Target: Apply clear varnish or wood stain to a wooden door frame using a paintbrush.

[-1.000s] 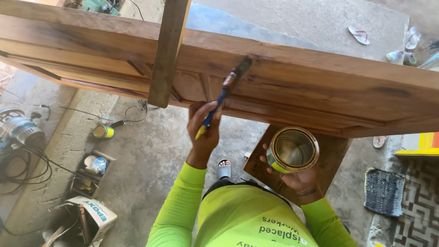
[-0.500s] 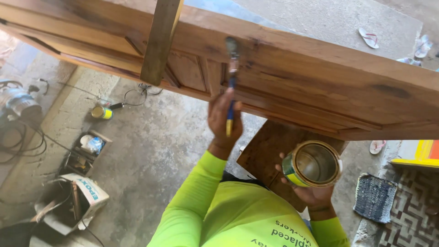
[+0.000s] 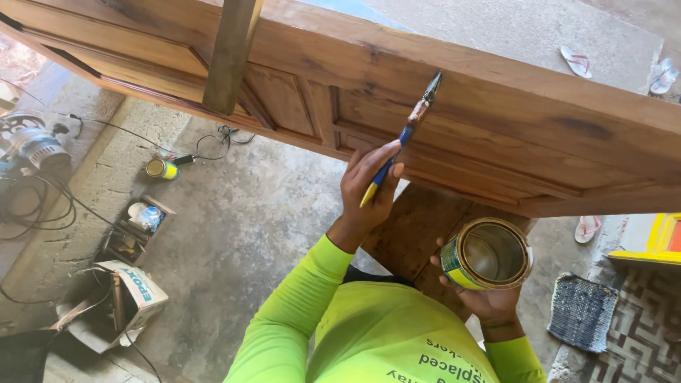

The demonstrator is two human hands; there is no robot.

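Note:
A panelled wooden door (image 3: 496, 120) lies flat in front of me, raised off the floor. My left hand (image 3: 369, 188) grips a paintbrush (image 3: 418, 113) with a blue and yellow handle. Its bristles rest on the door's rail, tilted up and to the right. Below the door's near edge, my right hand (image 3: 486, 301) cradles an open round tin can (image 3: 489, 252) with a yellow-green label. Both of my sleeves are bright yellow-green.
A wooden post (image 3: 230, 53) crosses the door at the upper left. On the concrete floor lie a cardboard box (image 3: 135, 294), a small tin (image 3: 162, 169), a power tool (image 3: 32, 145) with cables, flip-flops (image 3: 576, 62), a woven mat (image 3: 580, 312) and a wooden board (image 3: 411, 234).
The brush has swung from upright to leaning right, and its tip has moved rightwards along the door. The can stays in my right hand, lower right.

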